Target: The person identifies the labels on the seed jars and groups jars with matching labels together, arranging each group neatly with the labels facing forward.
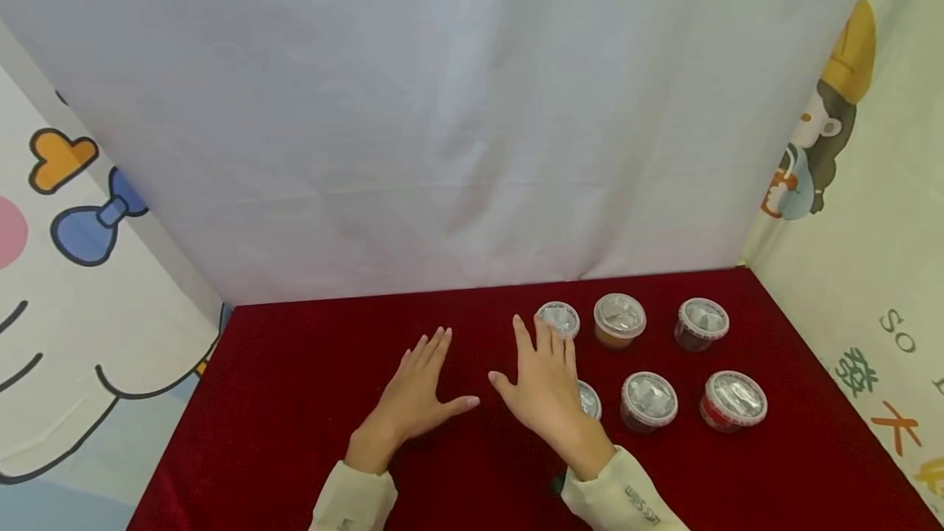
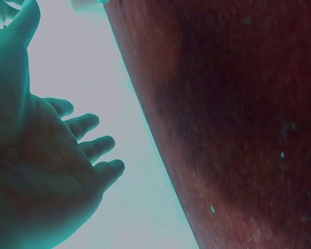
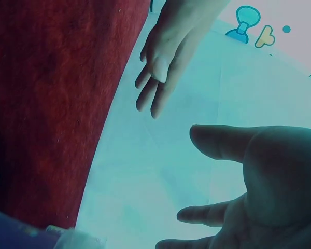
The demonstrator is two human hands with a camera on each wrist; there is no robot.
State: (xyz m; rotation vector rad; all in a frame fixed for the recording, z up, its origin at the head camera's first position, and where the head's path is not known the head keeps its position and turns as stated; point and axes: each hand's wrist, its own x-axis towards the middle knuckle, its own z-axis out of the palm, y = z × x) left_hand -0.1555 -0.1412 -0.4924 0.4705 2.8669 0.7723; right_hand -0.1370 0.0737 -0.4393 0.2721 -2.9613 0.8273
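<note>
My left hand (image 1: pixel 413 392) is held over the red cloth with its fingers straight, thumb spread, nothing in it. Beside it, my right hand (image 1: pixel 546 388) is likewise spread and holds nothing. The right fingers overlap a small lidded tub (image 1: pixel 558 316) at the back in the head view. Another tub (image 1: pixel 590 401) is partly hidden behind that hand. The left wrist view shows the bare left palm (image 2: pixel 46 161). In the right wrist view, the right palm (image 3: pixel 285 176) faces the left hand, and part of a tub (image 3: pixel 80 239) shows at the lower edge.
Further right on the red cloth (image 1: pixel 295 400) stand an orange-brown tub (image 1: pixel 619 318), a dark tub (image 1: pixel 702 319), another dark tub (image 1: pixel 649 401) and a red tub (image 1: pixel 735 400). A white curtain (image 1: pixel 442 105) hangs behind the table. Printed sheets flank both sides.
</note>
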